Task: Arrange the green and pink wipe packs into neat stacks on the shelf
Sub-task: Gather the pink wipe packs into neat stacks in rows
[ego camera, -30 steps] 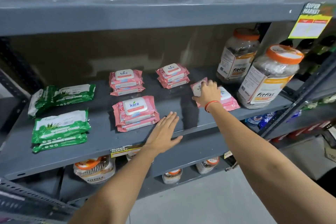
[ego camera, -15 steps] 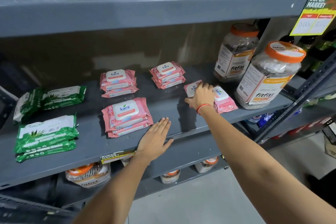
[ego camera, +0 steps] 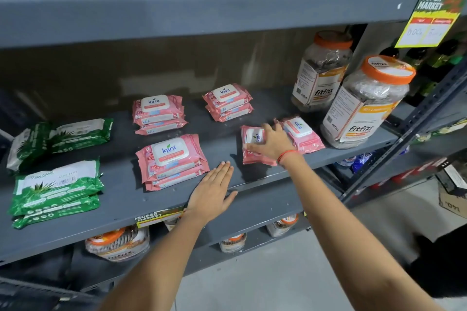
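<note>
On the grey shelf point(ego camera: 121, 192) lie three stacks of pink wipe packs: front middle point(ego camera: 171, 160), back left point(ego camera: 159, 113), back right point(ego camera: 227, 102). My right hand point(ego camera: 271, 142) grips a single pink pack point(ego camera: 250, 151) turned lengthwise. Another pink pack point(ego camera: 300, 134) lies just right of it, by the jars. Green wipe packs sit at the left: a front stack point(ego camera: 55, 189) and a back pair point(ego camera: 60, 137). My left hand point(ego camera: 214, 189) rests flat on the shelf's front edge, fingers apart, holding nothing.
Two large orange-lidded fitfizz jars point(ego camera: 364, 103) point(ego camera: 321, 70) stand at the shelf's right end. The upper shelf point(ego camera: 202, 7) overhangs closely, bearing plastic-wrapped goods. More jars point(ego camera: 118, 242) sit on the shelf below. A yellow price tag point(ego camera: 432, 20) hangs at upper right.
My right hand has pulled one pink pack leftward and forward off the other, turning it; the two now lie side by side. My left hand has stayed at the shelf edge.
</note>
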Available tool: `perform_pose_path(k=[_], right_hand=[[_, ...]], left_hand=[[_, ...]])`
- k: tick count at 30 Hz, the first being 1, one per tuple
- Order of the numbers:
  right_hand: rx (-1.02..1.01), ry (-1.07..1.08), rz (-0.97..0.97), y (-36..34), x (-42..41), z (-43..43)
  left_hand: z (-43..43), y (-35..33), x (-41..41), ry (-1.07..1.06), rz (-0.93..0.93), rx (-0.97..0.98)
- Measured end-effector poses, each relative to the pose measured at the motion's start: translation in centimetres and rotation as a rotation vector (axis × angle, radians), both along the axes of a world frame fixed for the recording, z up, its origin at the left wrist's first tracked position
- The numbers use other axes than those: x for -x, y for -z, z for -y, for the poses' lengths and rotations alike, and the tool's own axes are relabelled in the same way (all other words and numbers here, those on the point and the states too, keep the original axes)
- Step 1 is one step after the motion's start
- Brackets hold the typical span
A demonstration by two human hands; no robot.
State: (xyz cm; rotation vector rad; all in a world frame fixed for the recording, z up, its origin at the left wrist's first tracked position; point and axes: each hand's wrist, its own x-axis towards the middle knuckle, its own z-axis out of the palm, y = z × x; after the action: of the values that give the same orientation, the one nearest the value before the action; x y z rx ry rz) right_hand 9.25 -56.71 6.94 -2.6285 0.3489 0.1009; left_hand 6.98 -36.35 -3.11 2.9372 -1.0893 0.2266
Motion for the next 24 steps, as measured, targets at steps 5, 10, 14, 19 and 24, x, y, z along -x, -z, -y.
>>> perform_pose_path(k=[5,10,14,19,24], right_hand=[[0.311,-0.502,-0.200,-3.1,-1.8,2.3],[0.283,-0.499,-0.231,-1.4,-2.2,1.7],[0.337,-0.371,-0.066,0.8,-1.4,1.0],[0.369,-0.152,0.039,2.0,-0.9,-0.7],[0.338,-0.133,-0.082,0.6,-1.3,0.1]], left_hand=[[0.0,0.3,0.0,0.013,0.010,0.019],[0.0,0.2,-0.1,0.010,-0.006,0.010],[0.0,0.4,-0.2,0.002,-0.004,0.006],[0.0,0.4,-0.1,0.014,0.023,0.014],[0.0,0.3,-0.1,0.014,0.019,0.014]])
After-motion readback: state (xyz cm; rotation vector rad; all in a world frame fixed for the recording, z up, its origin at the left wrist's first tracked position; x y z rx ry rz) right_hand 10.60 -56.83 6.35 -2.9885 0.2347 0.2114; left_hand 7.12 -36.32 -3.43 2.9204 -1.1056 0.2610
